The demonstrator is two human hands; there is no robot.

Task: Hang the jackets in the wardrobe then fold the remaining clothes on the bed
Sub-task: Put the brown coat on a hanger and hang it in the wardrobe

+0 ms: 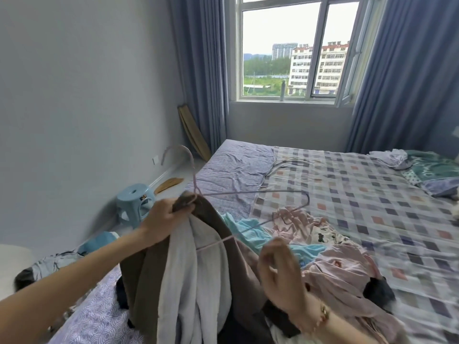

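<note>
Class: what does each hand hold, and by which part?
The left hand grips the jacket by its collar, at the neck of the hanger. The right hand curls beside its lower wire; a grip cannot be told.

The bed (347, 189) reaches back to the wall under the window (285, 45), where a bottle (282, 90) stands on the sill. Left of the bed, a stool (134, 202) sits on the floor, and a mat (193, 130) leans in the corner beyond. Pillows (432, 170) lie at the bed's far right, a pile of clothes (310, 239) on its near part. Over its near-left corner the left hand (161, 219) holds a jacket (198, 269) and hanger (248, 194).
</note>
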